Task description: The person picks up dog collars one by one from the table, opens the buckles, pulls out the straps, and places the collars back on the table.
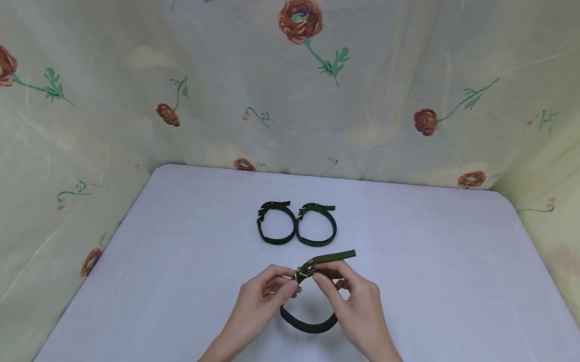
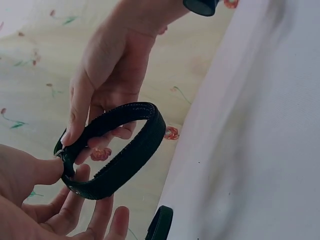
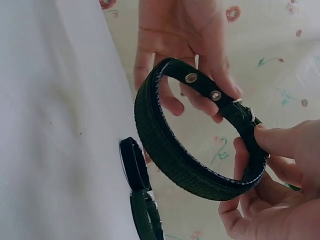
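A dark green webbing collar (image 1: 309, 327), buckled into a loop, is held up between both hands over the table's near half. At the metal buckle (image 3: 251, 115), my left hand (image 1: 260, 301) pinches the band between thumb and fingers. My right hand (image 1: 360, 303) grips the strap just to the right of the buckle, its thumb on the near face. The strap's free end (image 1: 339, 256) sticks out above the right fingers. Metal eyelets (image 3: 191, 78) show on the band in the right wrist view. Beyond the hands lie two similar buckled collars, one left (image 1: 277, 241) and one right (image 1: 315, 243).
The white table (image 1: 195, 225) has rounded far corners. A pale curtain with printed flowers (image 1: 370, 125) hangs behind it and along both sides. The two collars on the table lie side by side, their loops meeting, with both strap ends pointing right.
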Demonstrator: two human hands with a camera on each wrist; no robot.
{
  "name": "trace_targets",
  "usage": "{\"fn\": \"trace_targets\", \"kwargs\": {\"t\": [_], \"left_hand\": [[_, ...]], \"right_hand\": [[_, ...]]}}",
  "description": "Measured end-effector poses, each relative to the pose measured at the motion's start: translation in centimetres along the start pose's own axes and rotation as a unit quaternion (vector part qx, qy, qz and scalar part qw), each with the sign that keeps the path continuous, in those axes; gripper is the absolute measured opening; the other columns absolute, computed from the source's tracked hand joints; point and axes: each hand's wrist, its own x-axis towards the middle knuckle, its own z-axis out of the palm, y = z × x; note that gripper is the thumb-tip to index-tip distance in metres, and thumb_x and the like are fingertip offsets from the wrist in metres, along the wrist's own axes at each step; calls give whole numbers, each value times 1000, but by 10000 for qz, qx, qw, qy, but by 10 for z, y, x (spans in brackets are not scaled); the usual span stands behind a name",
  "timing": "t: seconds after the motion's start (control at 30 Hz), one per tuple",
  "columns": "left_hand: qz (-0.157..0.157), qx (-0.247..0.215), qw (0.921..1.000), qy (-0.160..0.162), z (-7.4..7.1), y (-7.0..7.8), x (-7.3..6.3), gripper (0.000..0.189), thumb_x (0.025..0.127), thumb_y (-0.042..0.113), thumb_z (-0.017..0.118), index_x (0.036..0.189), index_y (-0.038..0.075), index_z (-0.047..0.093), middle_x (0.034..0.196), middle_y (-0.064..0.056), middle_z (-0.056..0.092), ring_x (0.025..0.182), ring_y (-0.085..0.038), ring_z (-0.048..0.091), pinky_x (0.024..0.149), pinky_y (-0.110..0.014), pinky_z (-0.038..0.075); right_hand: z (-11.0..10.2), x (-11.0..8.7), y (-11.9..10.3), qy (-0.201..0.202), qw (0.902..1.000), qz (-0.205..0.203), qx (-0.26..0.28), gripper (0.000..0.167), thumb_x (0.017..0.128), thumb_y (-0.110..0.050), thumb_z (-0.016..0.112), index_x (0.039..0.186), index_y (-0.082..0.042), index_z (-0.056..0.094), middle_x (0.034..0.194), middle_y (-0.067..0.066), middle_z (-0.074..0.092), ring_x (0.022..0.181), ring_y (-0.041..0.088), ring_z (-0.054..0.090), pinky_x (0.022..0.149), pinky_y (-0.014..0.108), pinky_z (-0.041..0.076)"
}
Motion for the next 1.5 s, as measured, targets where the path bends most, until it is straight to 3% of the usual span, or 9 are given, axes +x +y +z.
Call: {"fn": "trace_targets", "kwargs": {"t": [0.27, 0.53, 0.83, 1.1, 1.33, 1.5], "left_hand": [[38, 1, 10000, -53, -1, -4, -4, 25, 107, 28, 69, 125, 11, 70, 112, -10, 83, 102, -17, 78, 88, -18, 59], [77, 196, 9994, -290, -1, -5, -5, 26, 109, 34, 66, 128, 16, 68, 119, -10, 82, 105, -18, 77, 89, -20, 56], [45, 202, 9996, -177, -2, 0, -1, 28, 108, 36, 67, 128, 16, 68, 119, -6, 81, 104, -14, 76, 89, -19, 57], [152, 334, 9993, -69, 0, 2, 2, 29, 107, 37, 68, 128, 17, 70, 116, -5, 80, 103, -12, 76, 88, -18, 58], [345, 753, 9965, 142, -3, -1, 1, 24, 108, 31, 68, 125, 15, 74, 110, -3, 83, 101, -13, 77, 87, -20, 59], [310, 746, 9966, 141, -4, -4, -1, 23, 109, 29, 66, 125, 14, 73, 110, -4, 84, 99, -11, 77, 89, -21, 60]], "right_hand": [[-4, 2, -1, 178, 9981, 376, 449, 12, 102, -22, 76, 114, -20, 77, 108, -5, 82, 99, 1, 73, 86, 21, 61], [-5, 2, 0, 101, 9972, 401, 618, 11, 102, -22, 76, 113, -19, 78, 108, -5, 81, 99, 0, 73, 86, 22, 62], [-5, 1, -1, 0, 9979, 388, 525, 10, 102, -23, 76, 112, -21, 78, 107, -7, 82, 97, 1, 73, 83, 22, 60], [-3, -1, -4, -297, 9968, 659, 351, 11, 102, -31, 77, 111, -25, 78, 106, -12, 82, 100, 6, 74, 84, 23, 58], [-6, 2, -1, 24, 9980, 371, 502, 12, 102, -24, 76, 114, -21, 77, 110, -7, 82, 99, 2, 73, 86, 22, 60], [-10, 3, 0, 167, 9970, 364, 659, 15, 103, -21, 75, 117, -18, 76, 111, -4, 81, 100, 1, 73, 87, 20, 60]]}}
